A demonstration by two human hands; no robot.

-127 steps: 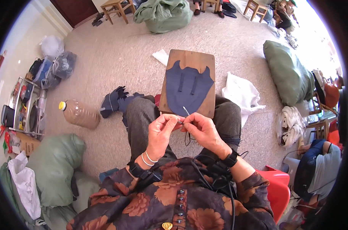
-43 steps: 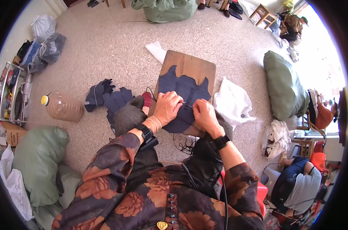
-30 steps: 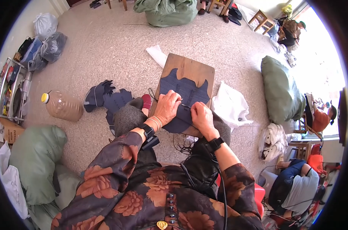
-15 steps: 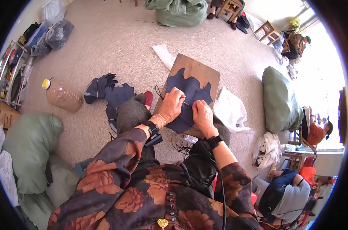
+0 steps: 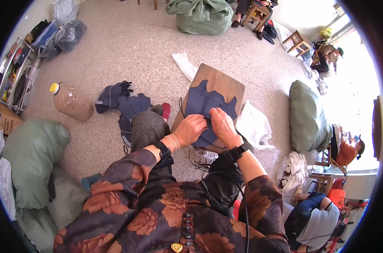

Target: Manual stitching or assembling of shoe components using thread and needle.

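Where the hands meet: dark blue cut piece [image 5: 204, 100], lying on the wooden board [image 5: 216, 76]; its upper edge is wavy, with pointed corners.
Left hand [image 5: 192, 127]: over the lower left part of the piece; fingers bent, drawn in narrow; cannot tell whether they pinch anything.
Right hand [image 5: 222, 123]: on the piece, fingertips just beside the left's; fingers also bent and narrow; what lies between them is hidden, cannot tell.
Board's left edge: loop of black cord [image 5: 181, 105].
Board's right side: crumpled white sheet [image 5: 255, 126] on the speckled floor [image 5: 128, 55].
Left knee [image 5: 146, 130]: more dark blue pieces [image 5: 133, 105] near it; farther left, a clear bottle [image 5: 73, 103], yellow cap.
Sacks, all green: left sack [image 5: 33, 156], right sack [image 5: 309, 118], far sack [image 5: 206, 19].
Far right: seated co-worker [image 5: 347, 153], orange-red top.
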